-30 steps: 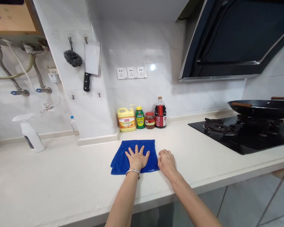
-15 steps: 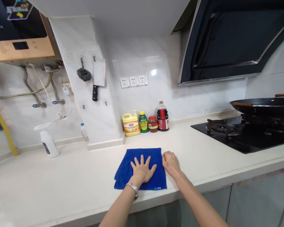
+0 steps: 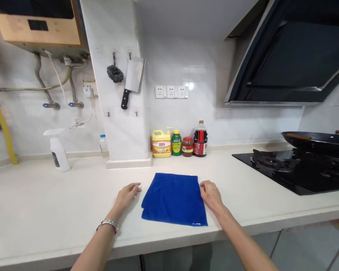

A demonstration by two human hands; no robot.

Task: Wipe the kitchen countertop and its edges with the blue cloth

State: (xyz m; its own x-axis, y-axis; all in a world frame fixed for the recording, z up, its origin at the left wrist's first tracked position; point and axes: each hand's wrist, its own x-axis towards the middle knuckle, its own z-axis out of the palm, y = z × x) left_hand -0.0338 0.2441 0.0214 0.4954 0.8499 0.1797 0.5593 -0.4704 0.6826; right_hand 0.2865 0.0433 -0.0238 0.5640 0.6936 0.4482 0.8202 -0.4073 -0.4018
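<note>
**Blue Cloth Flat on the Counter**

We see one soft, deep-blue microfibre cloth point(image 3: 173, 197), roughly square, lying flat on the white countertop point(image 3: 59, 199) close to its front edge. Its surface is smooth, with no bunching. Along the left and near edges a second layer peeks out, so we read it as folded. A small pale tag shows at the near right corner. Our right hand point(image 3: 211, 195) sits at the cloth's right edge; our left hand point(image 3: 127, 195) lies on the counter just beside its left edge, not touching it.
</note>
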